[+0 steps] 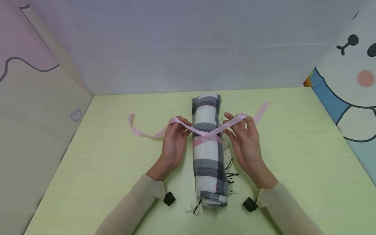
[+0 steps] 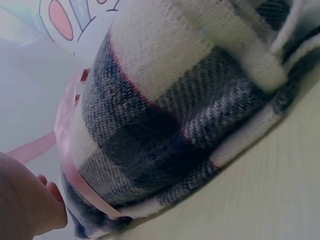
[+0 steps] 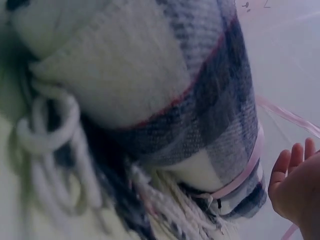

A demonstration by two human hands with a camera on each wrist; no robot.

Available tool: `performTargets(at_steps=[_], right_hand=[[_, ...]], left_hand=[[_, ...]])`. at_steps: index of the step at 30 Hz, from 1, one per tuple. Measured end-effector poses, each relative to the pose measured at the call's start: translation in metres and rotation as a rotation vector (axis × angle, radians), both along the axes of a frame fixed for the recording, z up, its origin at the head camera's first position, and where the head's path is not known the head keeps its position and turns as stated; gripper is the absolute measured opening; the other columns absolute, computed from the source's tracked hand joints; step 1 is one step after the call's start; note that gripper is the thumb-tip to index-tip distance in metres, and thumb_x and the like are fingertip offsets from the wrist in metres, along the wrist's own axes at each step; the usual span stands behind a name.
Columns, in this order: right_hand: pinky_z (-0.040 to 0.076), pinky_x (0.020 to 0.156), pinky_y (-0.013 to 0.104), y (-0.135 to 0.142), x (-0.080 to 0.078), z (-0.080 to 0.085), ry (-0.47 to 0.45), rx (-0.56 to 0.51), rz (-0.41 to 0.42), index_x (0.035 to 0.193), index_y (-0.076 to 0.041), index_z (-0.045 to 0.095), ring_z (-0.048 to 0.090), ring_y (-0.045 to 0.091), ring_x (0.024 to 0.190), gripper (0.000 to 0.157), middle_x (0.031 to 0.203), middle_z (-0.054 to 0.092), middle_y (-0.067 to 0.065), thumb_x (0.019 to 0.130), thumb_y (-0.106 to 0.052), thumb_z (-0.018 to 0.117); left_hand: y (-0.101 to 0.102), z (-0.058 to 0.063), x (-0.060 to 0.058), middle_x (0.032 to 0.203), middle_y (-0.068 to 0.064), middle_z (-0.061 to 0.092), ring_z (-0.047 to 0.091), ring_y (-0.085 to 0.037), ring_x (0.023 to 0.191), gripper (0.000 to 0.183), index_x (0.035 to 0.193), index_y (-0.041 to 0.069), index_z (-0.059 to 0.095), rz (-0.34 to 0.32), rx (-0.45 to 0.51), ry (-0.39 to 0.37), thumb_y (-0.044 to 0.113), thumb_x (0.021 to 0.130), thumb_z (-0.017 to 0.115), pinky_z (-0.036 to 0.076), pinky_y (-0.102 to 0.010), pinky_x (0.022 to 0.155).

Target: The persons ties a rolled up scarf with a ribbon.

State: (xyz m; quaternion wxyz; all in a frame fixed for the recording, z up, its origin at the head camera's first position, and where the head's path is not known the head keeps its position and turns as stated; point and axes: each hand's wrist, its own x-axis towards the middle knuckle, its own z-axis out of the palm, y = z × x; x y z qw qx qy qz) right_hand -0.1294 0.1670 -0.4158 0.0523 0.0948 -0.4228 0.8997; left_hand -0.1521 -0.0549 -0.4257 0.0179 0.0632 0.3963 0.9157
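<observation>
Pink satin ribbon (image 1: 215,131) circles a rolled plaid scarf (image 1: 207,151) in the head view, its two lengths crossing on top; the roll lies lengthwise near the middle of the bench (image 1: 102,156). On either side, the left hand (image 1: 172,143) and the right hand (image 1: 246,143) each pinch one length between the fingers. Drawing both evenly outward, with the crossing centred and the band flat, should snug it without dragging the roll. Bare bench gives elbow room left and right, but the roll's far end sits close to the back edge, by the wall (image 1: 205,65). From the left wrist, the band hugs the roll's side down to the bench; the grip is hidden. From the right wrist, loose fringe (image 3: 175,205) hangs beside the band, best kept out of any knot.
</observation>
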Motion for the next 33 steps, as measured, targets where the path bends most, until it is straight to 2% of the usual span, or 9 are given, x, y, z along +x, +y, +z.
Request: performTargets(at_steps=[2,6,11,16,18,21,25,29,33], right_hand=[[0.053,0.101,0.038,-0.005,-0.002,0.002,-0.001,-0.02,-0.039,0.117,-0.016,0.06,0.066,0.029,0.119,0.029,0.134,0.065,0.014,0.109,0.008,0.045],[0.053,0.102,0.039,-0.011,-0.004,0.006,-0.025,-0.068,-0.057,0.114,-0.016,0.059,0.068,0.032,0.116,0.026,0.128,0.069,0.013,0.108,0.007,0.05],[0.052,0.103,0.039,-0.014,-0.002,0.006,-0.06,-0.103,-0.034,0.113,-0.015,0.058,0.071,0.028,0.11,0.02,0.122,0.072,0.011,0.107,0.004,0.056],[0.052,0.103,0.036,-0.014,0.0,0.004,-0.1,-0.106,0.018,0.114,-0.013,0.063,0.071,0.025,0.109,0.009,0.121,0.074,0.011,0.106,-0.012,0.066],[0.052,0.105,0.036,-0.013,0.0,0.004,-0.127,-0.101,0.056,0.117,-0.013,0.066,0.07,0.025,0.112,0.01,0.123,0.074,0.01,0.108,-0.017,0.063],[0.049,0.109,0.035,-0.012,0.0,0.005,-0.168,-0.069,0.114,0.126,-0.015,0.067,0.069,0.025,0.12,0.02,0.128,0.073,0.009,0.113,-0.019,0.052],[0.046,0.114,0.034,-0.009,-0.001,0.008,-0.191,-0.024,0.177,0.146,-0.011,0.057,0.066,0.024,0.128,0.036,0.137,0.07,0.007,0.117,-0.025,0.042],[0.046,0.114,0.035,-0.007,0.0,0.011,-0.146,-0.069,0.223,0.155,-0.008,0.047,0.066,0.025,0.129,0.043,0.139,0.069,0.008,0.118,-0.025,0.035],[0.047,0.113,0.036,-0.005,0.001,0.013,-0.059,-0.186,0.255,0.146,-0.006,0.055,0.068,0.028,0.121,0.043,0.127,0.072,0.011,0.116,-0.011,0.024]], left_hand=[[0.002,0.0,-0.001,0.105,-0.002,0.061,0.065,-0.022,0.107,0.035,0.102,0.014,0.063,-0.006,0.02,0.01,0.009,0.113,0.03,0.046,-0.036,0.104],[0.007,0.002,-0.001,0.098,-0.002,0.062,0.068,-0.022,0.104,0.037,0.098,0.014,0.063,-0.032,0.035,0.045,0.01,0.113,0.03,0.044,-0.038,0.108],[0.007,0.006,0.0,0.091,-0.001,0.062,0.068,-0.021,0.097,0.039,0.095,0.014,0.063,-0.056,0.031,0.083,0.009,0.113,0.029,0.048,-0.034,0.103],[0.004,0.008,0.001,0.088,0.0,0.061,0.065,-0.021,0.093,0.04,0.095,0.014,0.061,-0.081,-0.01,0.102,0.008,0.113,0.026,0.049,-0.032,0.099],[0.004,0.008,0.002,0.086,0.0,0.06,0.065,-0.021,0.092,0.039,0.095,0.014,0.061,-0.084,-0.025,0.104,0.008,0.112,0.027,0.049,-0.032,0.099],[0.005,0.007,0.003,0.085,0.0,0.058,0.064,-0.021,0.091,0.036,0.096,0.015,0.06,-0.085,-0.034,0.103,0.01,0.112,0.028,0.048,-0.031,0.098],[0.006,0.006,0.002,0.084,0.001,0.056,0.063,-0.02,0.09,0.037,0.096,0.014,0.059,-0.088,-0.045,0.104,0.009,0.112,0.027,0.047,-0.03,0.098],[0.006,0.006,0.002,0.083,0.001,0.055,0.061,-0.02,0.087,0.038,0.096,0.014,0.059,-0.088,-0.043,0.1,0.008,0.113,0.026,0.046,-0.03,0.095],[0.006,0.006,0.002,0.081,0.001,0.052,0.057,-0.02,0.082,0.036,0.096,0.013,0.058,-0.082,-0.023,0.087,0.008,0.112,0.027,0.045,-0.03,0.092]])
